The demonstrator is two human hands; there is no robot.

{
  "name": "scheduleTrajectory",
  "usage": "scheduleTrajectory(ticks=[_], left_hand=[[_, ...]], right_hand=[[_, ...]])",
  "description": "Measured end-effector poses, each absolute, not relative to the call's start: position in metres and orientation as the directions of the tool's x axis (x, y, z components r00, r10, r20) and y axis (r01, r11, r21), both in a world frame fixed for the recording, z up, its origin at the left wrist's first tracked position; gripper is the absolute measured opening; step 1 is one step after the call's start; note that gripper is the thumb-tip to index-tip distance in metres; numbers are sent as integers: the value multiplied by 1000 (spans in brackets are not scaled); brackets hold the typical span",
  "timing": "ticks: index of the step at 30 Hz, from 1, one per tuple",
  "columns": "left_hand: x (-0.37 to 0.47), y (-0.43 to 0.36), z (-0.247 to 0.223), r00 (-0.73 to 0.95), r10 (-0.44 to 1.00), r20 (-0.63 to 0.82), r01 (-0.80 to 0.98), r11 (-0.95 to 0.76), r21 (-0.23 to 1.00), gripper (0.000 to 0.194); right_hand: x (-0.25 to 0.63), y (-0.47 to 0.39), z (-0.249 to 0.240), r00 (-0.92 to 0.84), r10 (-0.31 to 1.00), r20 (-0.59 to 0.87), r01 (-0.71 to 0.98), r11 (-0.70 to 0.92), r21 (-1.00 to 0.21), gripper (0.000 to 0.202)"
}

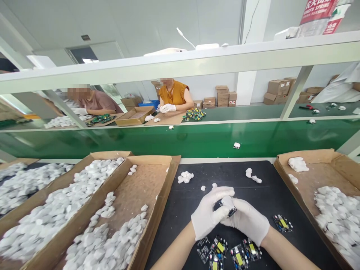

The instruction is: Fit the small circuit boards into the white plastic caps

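Observation:
My left hand [207,213], in a white glove, is closed on a small circuit board [232,212] with a white soft-looking lump [226,202] on its face. From the other side, my right hand [249,220], gloved too, grips the same board; its fingers partly hide it. Below my hands, several black circuit boards with yellow parts [239,258] lie on the black mat [168,225]. Another circuit board [282,223] rests to the right of my right hand. White lumps [185,177] sit on the mat beyond my hands, and a short string of them [253,176] lies farther right.
Cardboard trays of white lumps stand at left [153,221] and right [281,165]. Behind the mat runs a green conveyor belt [202,138] carrying a few white-topped boards [236,145]. A shelf beam [180,67] crosses above. Two co-workers [176,95] sit across.

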State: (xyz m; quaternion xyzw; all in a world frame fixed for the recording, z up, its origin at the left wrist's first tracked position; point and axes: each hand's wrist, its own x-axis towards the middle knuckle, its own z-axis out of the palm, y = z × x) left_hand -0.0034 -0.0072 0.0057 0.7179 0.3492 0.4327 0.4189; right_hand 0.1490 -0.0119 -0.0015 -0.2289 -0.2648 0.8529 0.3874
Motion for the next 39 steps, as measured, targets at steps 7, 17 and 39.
scheduleTrajectory(ticks=[7, 17, 39], left_hand=[[3, -8, -4, 237, 904, 356, 517, -427, 742, 50], [8, -10, -5, 342, 862, 374, 551, -506, 664, 45], [-34, 38, -20, 124, 963, 239, 850, -227, 476, 32]], right_hand=[[146, -11, 1, -507, 844, -175, -538, -469, -700, 20], [146, -10, -6, -436, 880, -190, -478, -405, -780, 33], [153, 200, 26, 238, 958, -161, 945, -267, -188, 30]])
